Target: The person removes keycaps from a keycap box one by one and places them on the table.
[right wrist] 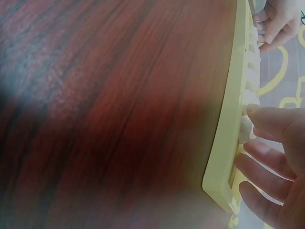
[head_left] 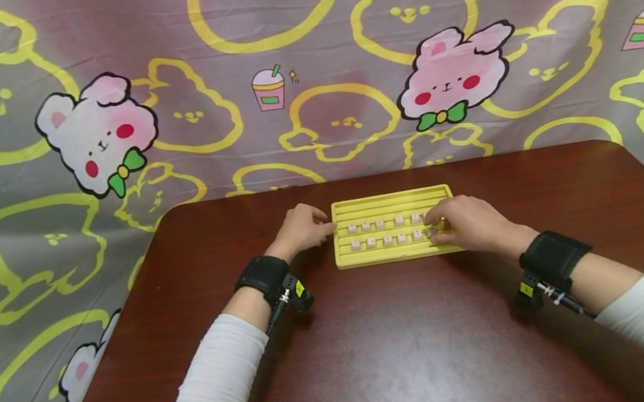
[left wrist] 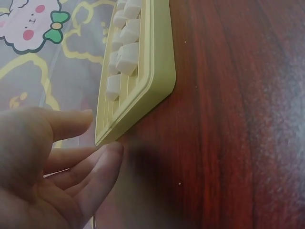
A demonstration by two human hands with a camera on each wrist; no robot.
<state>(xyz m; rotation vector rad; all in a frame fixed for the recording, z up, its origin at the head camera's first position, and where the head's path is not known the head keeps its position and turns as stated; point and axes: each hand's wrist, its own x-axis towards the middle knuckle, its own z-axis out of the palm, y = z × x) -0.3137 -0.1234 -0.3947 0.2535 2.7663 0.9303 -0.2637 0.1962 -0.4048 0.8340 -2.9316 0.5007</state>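
A yellow ridged tray (head_left: pixel 389 200) lies on the table, with two rows of small white keycaps (head_left: pixel 402 238) bearing faint dark marks. My right hand (head_left: pixel 473 221) reaches over the tray's right end. Its thumb and index finger pinch a keycap (right wrist: pixel 245 130) at the right end of the near row, while the other fingers spread over the tray's edge. At the tray's left edge is my left hand (head_left: pixel 302 227), its fingers loosely bent and fingertips touching the rim. In the left wrist view, nothing lies between the left thumb and fingers. My right hand hides part of the tray's right end.
The dark reddish-brown wooden table (head_left: pixel 387 347) extends around the tray. Behind its far edge hangs a cartoon-printed cloth (head_left: pixel 176 33). Both wrists wear black straps (head_left: pixel 262 277) with small cameras and cables.
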